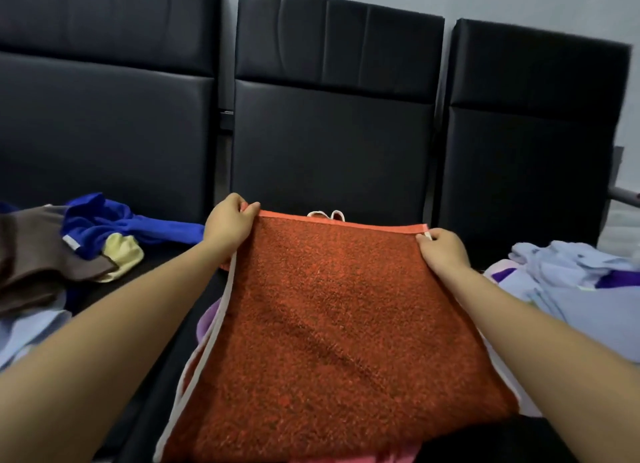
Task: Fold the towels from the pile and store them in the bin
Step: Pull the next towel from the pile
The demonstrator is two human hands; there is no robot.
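Note:
An orange-red terry towel (332,317) with a white edge band and a small white loop at its far edge lies spread over the middle black seat in front of me. My left hand (228,225) pinches its far left corner. My right hand (441,249) pinches its far right corner. Both arms reach forward along the towel's sides. A pink and a lilac cloth peek out from under the towel. No bin is in view.
On the left seat lie a blue towel (114,223), a brown cloth (38,254), a pale yellow one (123,253) and a light blue one (24,331). A heap of light blue and purple towels (575,289) sits on the right seat. Black padded backrests (332,133) rise behind.

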